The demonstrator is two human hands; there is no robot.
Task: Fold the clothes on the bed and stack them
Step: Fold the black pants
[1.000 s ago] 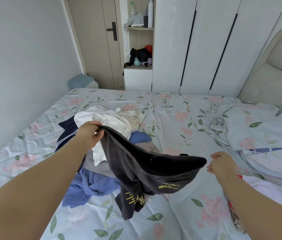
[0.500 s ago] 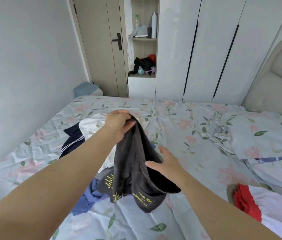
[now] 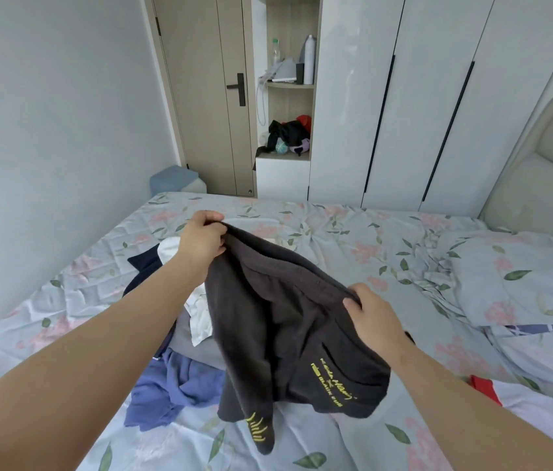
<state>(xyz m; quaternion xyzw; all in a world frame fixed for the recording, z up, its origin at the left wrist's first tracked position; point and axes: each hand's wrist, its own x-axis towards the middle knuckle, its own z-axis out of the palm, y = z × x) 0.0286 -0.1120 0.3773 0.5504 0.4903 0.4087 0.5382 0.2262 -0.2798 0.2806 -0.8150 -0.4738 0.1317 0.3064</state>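
left grip [image 3: 202,241] | right grip [image 3: 370,312] | both clutch dark garment [image 3: 268,334] | long axis hangs down

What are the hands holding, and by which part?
Both hold the dark grey garment: the left hand grips one end of its upper edge, the right hand grips that edge further along; the rest hangs down.

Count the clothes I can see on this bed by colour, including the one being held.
Charcoal garment, held in the left hand and right hand: 1
Light blue garment: 1
White garment: 1
Navy garment: 1
Grey garment: 1
Red garment, mostly hidden: 1
Total: 6
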